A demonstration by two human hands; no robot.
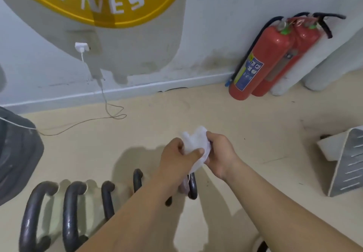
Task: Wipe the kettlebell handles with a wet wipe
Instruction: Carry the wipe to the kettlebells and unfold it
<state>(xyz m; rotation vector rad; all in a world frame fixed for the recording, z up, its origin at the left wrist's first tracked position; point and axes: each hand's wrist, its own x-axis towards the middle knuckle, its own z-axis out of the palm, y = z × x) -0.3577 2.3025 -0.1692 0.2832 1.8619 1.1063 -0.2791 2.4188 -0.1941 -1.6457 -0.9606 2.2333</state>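
Preparation, folks: left hand (pixel 176 153) and right hand (pixel 220 153) both pinch the wet wipe (pixel 194 141), held just above the near kettlebell handles (pixel 68 216); next, I reckon, lower it and wrap one handle

White capital letters "TNESS" run along the curved yellow band (pixel 121 2) painted on the pale wall. The word is cut off at the top edge of the view. A white stroke of one more letter shows left of the T, too little of it to read. The nearer red cylindrical fire extinguisher (pixel 261 61) carries a yellow-and-blue paper label (pixel 248 72) with small white pictograms. Its print is too small to read.
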